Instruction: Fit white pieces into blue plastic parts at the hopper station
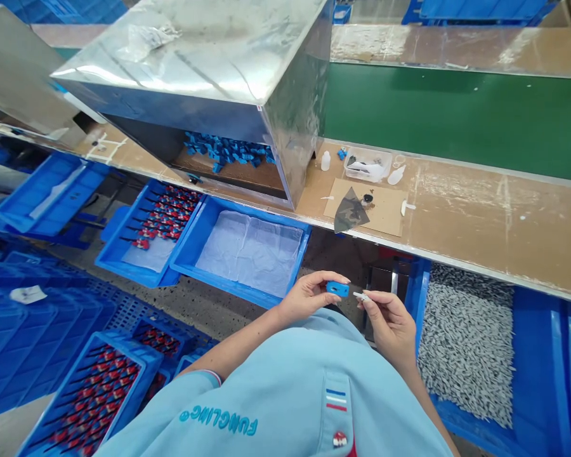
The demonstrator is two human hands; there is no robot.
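Observation:
Between the thumb and fingers of my left hand [307,296] is a small blue plastic part [337,289] with a dark opening in its face. My right hand [387,317] pinches a small pale grey plastic piece [361,296], its tip pointing at the blue part. A narrow gap separates the two pieces. Both hands are in front of my body, below the bench edge. To the right of my right hand stands a blue bin holding a heap of small grey pieces [466,343] that look similar.
A metal hood [295,120] on the bench covers a pile of blue parts [228,151]. Cardboard [385,219], a small bottle [325,160] and a plastic tub [383,166] lie beside it. A lined blue crate [247,251] and crates of red-and-blue parts [99,393] are on the left.

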